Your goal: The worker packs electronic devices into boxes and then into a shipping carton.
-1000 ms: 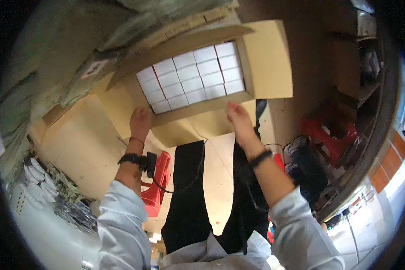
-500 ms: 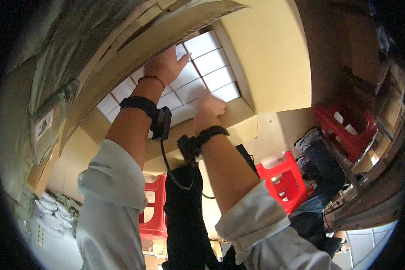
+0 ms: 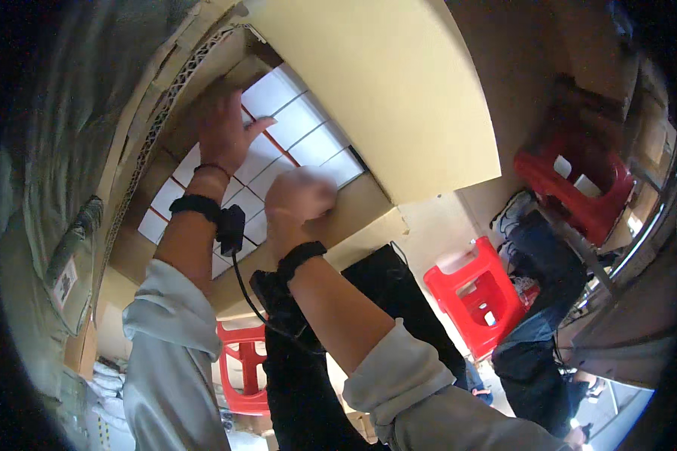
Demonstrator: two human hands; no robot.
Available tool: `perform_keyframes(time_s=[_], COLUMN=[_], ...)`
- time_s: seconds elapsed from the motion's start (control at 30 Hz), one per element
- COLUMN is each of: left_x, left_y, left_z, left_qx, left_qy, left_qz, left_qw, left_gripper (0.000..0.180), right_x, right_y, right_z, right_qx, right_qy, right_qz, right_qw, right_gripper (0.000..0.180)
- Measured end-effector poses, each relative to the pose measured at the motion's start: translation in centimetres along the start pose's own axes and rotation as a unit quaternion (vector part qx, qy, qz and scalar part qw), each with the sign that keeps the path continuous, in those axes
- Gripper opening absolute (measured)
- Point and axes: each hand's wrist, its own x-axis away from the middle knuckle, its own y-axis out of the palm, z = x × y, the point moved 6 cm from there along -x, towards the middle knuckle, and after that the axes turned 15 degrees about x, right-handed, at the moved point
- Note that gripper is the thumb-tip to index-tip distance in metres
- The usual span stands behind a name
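A large open cardboard carton in front of me holds several white boxes packed flat in tight rows, with thin brown strips between some of them. My left hand lies over the boxes by the carton's left wall, fingers stretched out and thumb spread, holding nothing I can see. Over the boxes at the near side is my right hand, smeared by motion. Its fingers look bent, but whether anything is in them cannot be made out. Both wrists wear black straps with a small device on a cable.
The carton's wide flap sticks out to the right. Red plastic stools stand below: one right of my legs, one to the left, another farther right. A seated person's leg is close by. Grey-green sheeting hangs at left.
My view has turned, so the carton sits farther left and more tilted. My right hand has shifted left with it and blurred. The left hand stays spread over the boxes.
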Motion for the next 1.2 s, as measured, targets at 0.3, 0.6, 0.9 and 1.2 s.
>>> perform_keyframes(time_s=[0.3, 0.6, 0.9, 1.2], left_x=[1.6, 0.0, -0.8, -2.6], left_y=[-2.3, -0.2, 0.1, 0.0], left_z=[0.1, 4.0, 1.7, 0.2], left_qx=[-0.015, -0.039, -0.080, -0.023], left_qy=[-0.023, -0.112, -0.074, -0.037], left_qz=[-0.036, -0.033, 0.001, -0.013], left_qw=[0.999, 0.992, 0.994, 0.999], left_gripper=[0.086, 0.104, 0.094, 0.094], right_x=[3.9, 0.8, 0.3, -0.6], right_y=[-2.3, -1.5, -3.0, -2.1], right_z=[-0.5, 1.3, 0.4, 2.2], right_qx=[-0.018, -0.142, -0.262, -0.131], right_qy=[-0.065, 0.054, 0.161, 0.079], right_qz=[-0.075, -0.026, -0.062, -0.031], right_qw=[0.995, 0.988, 0.950, 0.988], right_gripper=[0.087, 0.114, 0.110, 0.088])
